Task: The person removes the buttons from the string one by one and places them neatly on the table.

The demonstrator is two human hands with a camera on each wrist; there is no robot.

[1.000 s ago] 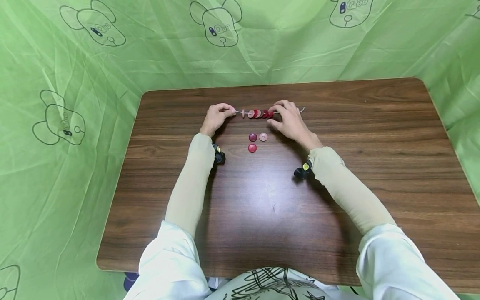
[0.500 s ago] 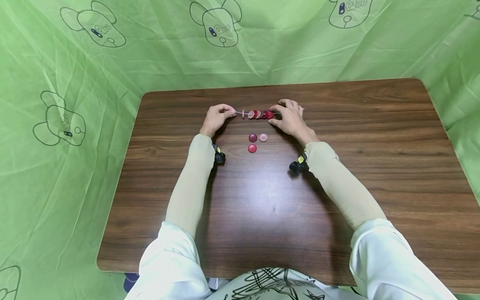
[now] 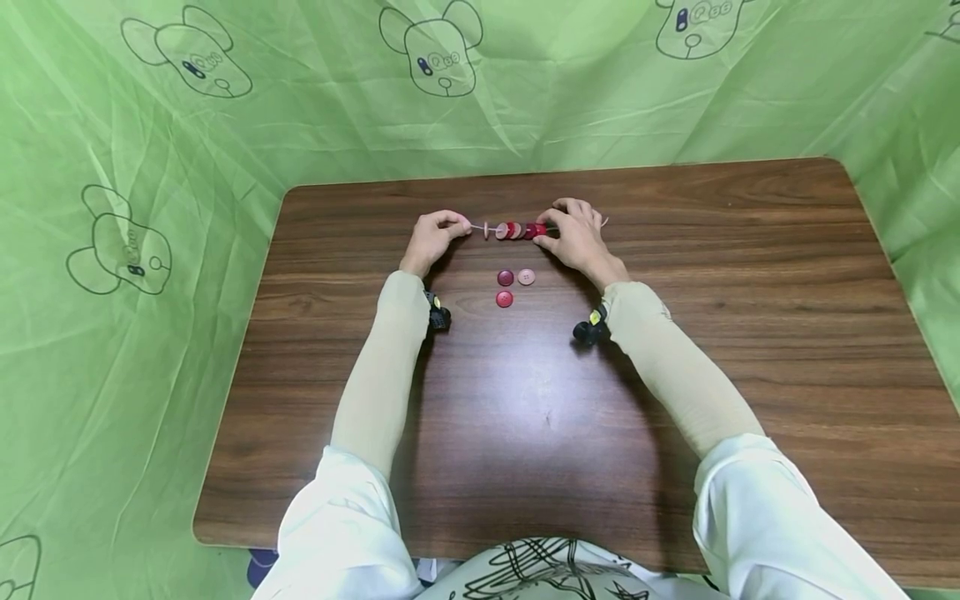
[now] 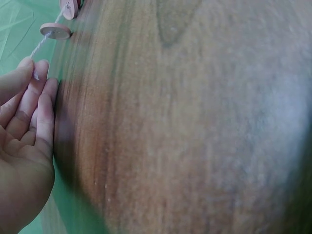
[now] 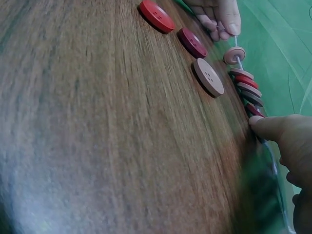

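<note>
A pale twisted string (image 4: pixel 37 48) runs through a row of pink, red and dark red buttons (image 3: pixel 513 231) near the table's far side. My left hand (image 3: pixel 431 242) pinches the string's left end between thumb and fingertips. One pink button (image 4: pixel 56 31) sits on the string close to that hand, standing apart from the bunched row. At the row's right end my right hand (image 3: pixel 579 237) holds the last red button (image 5: pixel 254 111) with thumb and forefinger, partly hiding it. The string's tail passes beneath this hand and shows beyond it.
Loose on the wooden table (image 3: pixel 375 375), nearer me than the string, lie a dark red button (image 3: pixel 506 277), a light pink button (image 3: pixel 527 277) and a bright red button (image 3: pixel 504 298). Green cloth (image 3: pixel 322 100) hangs behind the table and at both sides.
My right hand and forearm have shifted slightly left, and its thumb and forefinger have closed in on the row's end button. The left hand keeps its pinch on the string.
</note>
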